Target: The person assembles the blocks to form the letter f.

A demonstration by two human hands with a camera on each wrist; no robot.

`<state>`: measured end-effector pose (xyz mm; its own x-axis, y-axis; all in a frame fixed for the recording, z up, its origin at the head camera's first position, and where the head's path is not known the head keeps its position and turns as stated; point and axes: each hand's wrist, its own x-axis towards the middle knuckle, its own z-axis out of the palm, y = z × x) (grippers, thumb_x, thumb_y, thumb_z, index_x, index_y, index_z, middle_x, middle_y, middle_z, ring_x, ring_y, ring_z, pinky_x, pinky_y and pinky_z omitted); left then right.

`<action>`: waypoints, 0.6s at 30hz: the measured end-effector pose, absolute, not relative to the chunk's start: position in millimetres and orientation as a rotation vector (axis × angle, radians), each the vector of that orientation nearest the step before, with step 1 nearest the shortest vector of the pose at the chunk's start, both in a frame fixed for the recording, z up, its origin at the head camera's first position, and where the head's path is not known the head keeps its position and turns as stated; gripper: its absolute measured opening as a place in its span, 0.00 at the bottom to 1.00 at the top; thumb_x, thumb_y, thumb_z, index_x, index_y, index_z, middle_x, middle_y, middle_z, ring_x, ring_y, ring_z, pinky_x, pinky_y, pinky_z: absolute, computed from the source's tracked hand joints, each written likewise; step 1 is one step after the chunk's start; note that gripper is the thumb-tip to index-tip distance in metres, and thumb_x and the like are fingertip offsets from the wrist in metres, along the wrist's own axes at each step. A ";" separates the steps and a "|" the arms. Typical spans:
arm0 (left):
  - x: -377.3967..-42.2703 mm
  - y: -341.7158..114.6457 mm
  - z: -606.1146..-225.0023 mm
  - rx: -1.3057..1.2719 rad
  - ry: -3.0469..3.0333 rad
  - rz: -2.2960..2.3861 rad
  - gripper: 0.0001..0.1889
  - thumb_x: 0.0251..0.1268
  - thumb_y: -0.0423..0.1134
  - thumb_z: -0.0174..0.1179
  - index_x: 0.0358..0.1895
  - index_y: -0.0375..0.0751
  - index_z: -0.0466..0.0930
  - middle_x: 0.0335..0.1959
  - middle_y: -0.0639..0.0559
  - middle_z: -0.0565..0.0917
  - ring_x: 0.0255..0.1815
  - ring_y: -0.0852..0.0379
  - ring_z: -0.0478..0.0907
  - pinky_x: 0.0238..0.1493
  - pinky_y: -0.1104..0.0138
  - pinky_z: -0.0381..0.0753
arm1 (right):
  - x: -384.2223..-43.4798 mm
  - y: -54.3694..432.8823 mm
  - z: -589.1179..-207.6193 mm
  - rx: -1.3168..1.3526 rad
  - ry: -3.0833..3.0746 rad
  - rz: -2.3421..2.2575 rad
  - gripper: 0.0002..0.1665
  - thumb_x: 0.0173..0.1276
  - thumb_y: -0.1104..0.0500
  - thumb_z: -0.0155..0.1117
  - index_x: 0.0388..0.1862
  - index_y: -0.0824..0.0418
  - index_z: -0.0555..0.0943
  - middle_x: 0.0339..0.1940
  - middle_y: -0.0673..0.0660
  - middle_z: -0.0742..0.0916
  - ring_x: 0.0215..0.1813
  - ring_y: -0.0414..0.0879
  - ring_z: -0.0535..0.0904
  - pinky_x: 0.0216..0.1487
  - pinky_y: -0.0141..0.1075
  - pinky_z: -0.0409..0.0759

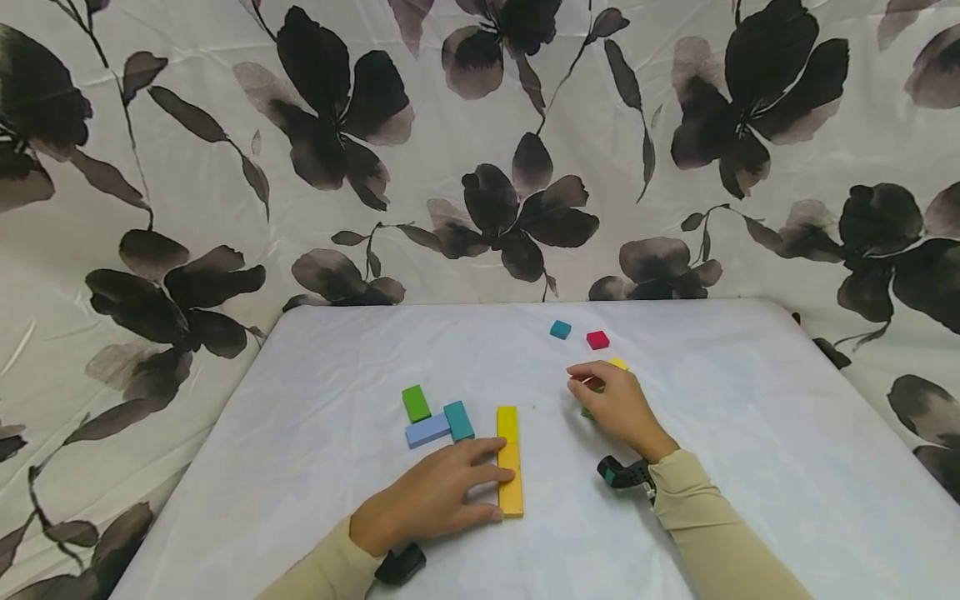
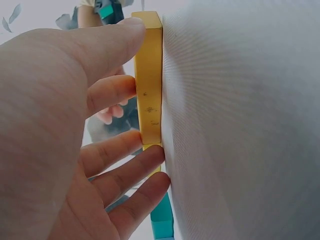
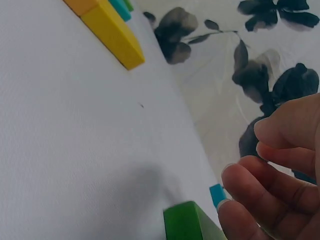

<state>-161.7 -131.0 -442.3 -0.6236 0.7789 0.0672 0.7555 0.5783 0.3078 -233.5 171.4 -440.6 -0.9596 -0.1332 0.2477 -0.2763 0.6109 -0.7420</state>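
Two yellow blocks lie end to end in the head view: a shorter one (image 1: 507, 423) farther off and a longer, more orange one (image 1: 512, 496) nearer. My left hand (image 1: 442, 487) rests beside them, its spread, fairly straight fingers touching the longer block's left side and top. In the left wrist view the thumb tip lies at that block's near end. My right hand (image 1: 621, 407) hovers over a green block (image 3: 182, 220), with relaxed fingers and nothing between them in the right wrist view. A yellow block (image 1: 618, 363) peeks out behind it, and part of a red one shows under the fingers.
Left of the yellow row lie a green block (image 1: 416, 403), a light blue block (image 1: 427, 431) and a teal block (image 1: 459, 421), close together. Toward the far edge sit a small blue block (image 1: 560, 330) and a red block (image 1: 597, 340). Flowered cloth hangs behind the white table (image 1: 337, 358).
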 end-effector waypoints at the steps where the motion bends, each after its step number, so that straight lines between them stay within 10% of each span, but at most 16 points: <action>1: -162.1 -130.8 -442.2 1.329 2.723 0.478 0.26 0.68 0.61 0.60 0.65 0.59 0.79 0.74 0.51 0.68 0.69 0.53 0.69 0.65 0.56 0.73 | -233.6 173.6 -440.2 0.334 -2.666 1.268 0.18 0.72 0.54 0.65 0.56 0.61 0.85 0.45 0.51 0.87 0.44 0.47 0.82 0.44 0.42 0.80; 18: -162.3 -130.3 -442.7 1.362 2.732 0.487 0.26 0.68 0.62 0.60 0.65 0.57 0.80 0.74 0.50 0.67 0.70 0.52 0.68 0.65 0.56 0.73 | -229.6 207.6 -445.7 0.237 -2.640 1.210 0.16 0.71 0.57 0.67 0.54 0.61 0.85 0.50 0.57 0.87 0.48 0.52 0.83 0.47 0.43 0.79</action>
